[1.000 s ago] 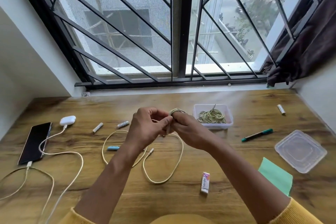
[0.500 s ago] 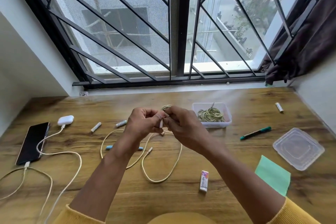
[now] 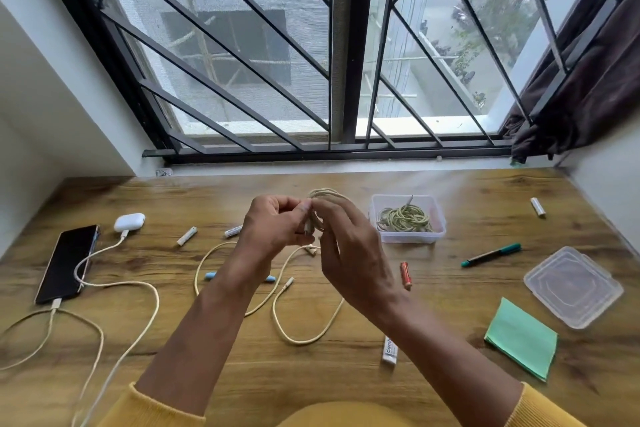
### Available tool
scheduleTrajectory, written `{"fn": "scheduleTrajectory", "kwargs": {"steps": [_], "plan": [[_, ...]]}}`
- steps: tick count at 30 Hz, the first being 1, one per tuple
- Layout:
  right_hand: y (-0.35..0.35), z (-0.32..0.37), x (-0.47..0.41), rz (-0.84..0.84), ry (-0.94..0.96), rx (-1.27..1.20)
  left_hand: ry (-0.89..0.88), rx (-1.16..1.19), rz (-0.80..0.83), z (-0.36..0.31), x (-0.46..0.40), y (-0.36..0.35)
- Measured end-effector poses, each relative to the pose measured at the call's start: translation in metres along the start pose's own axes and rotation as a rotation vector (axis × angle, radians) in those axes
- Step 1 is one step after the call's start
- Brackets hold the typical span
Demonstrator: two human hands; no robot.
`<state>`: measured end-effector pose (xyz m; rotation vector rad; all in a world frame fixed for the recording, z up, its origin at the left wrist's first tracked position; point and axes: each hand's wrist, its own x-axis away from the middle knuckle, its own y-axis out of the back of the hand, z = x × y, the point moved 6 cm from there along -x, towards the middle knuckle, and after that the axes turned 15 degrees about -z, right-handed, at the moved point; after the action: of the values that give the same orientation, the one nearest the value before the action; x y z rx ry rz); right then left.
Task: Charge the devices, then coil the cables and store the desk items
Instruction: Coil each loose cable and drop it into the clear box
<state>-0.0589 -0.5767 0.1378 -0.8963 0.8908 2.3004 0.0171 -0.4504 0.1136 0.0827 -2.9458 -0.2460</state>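
Above the middle of the tabletop (image 3: 450,374), the left hand (image 3: 277,229) and the right hand (image 3: 349,253) meet around a small coiled cable (image 3: 325,196). The left grip pinches the coil's near side; the right grip curls around it from the right.

Below the hands a loose cream cable (image 3: 304,333) lies in open loops on the wood. Toward the far edge an open clear box (image 3: 408,236) holds another coiled cable (image 3: 405,218). Its lid (image 3: 575,284) lies near the right edge, just beyond a green notepad (image 3: 523,340).

Near the left edge a dark phone (image 3: 67,263) and a white earbud case (image 3: 130,221) each have a cream cable plugged in.

An eraser (image 3: 390,352) toward the near edge reads "cam", the rest hidden by the forearm. A white battery (image 3: 233,230) left of the hands carries print too small to read. An orange battery (image 3: 406,274) lies beside the right wrist, and a teal-capped pen (image 3: 491,255) lies right of the box.
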Motion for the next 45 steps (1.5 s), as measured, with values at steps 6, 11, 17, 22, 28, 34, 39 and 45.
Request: {"fn": "scheduleTrajectory", "kwargs": {"steps": [6, 11, 17, 22, 28, 34, 39, 45], "plan": [[0.006, -0.001, -0.004, -0.054, 0.165, 0.183, -0.009, -0.013, -0.038, 0.001, -0.006, 0.002], [0.007, -0.014, -0.006, -0.020, 0.116, 0.270, -0.109, -0.108, -0.067, 0.001, -0.011, 0.005], [0.004, -0.022, -0.003, 0.028, 0.062, 0.234, -0.140, -0.144, -0.034, 0.002, -0.009, 0.004], [0.005, -0.034, -0.005, 0.036, -0.141, 0.075, -0.180, -0.112, -0.020, -0.003, -0.008, 0.005], [0.008, -0.036, -0.009, 0.046, -0.283, -0.115, -0.016, 0.034, 0.057, -0.002, -0.006, 0.003], [0.009, -0.036, -0.009, 0.063, -0.358, -0.296, 0.218, 0.282, 0.152, 0.001, -0.001, 0.003], [0.006, -0.032, -0.007, 0.188, -0.293, -0.313, 0.211, 0.289, 0.172, -0.003, -0.001, 0.004], [0.008, -0.028, -0.010, 0.267, -0.127, -0.120, 0.207, 0.250, 0.162, -0.005, 0.000, 0.006]]}}
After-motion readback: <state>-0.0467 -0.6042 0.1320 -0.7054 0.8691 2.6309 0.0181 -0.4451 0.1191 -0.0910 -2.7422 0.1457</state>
